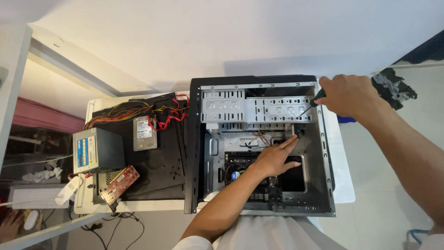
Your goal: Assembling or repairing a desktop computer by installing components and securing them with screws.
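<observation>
My right hand (347, 95) has its fingers closed around a screwdriver (309, 107), whose tip points down into the drive cage of the open computer case (194, 139) lying on the table (344, 185). My left hand (275, 157) reaches inside, fingers stretched flat over the case floor near the motherboard (238, 166). A power supply (95, 150), hard drive (144, 133) and red card (120, 183) lie to the left.

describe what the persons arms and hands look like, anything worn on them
Both forearms are bare, and no gloves, rings, watch or bands show on the left hand or the right hand. The edge of a white short sleeve shows at the left upper arm, matching the white garment at the bottom of the view.
</observation>
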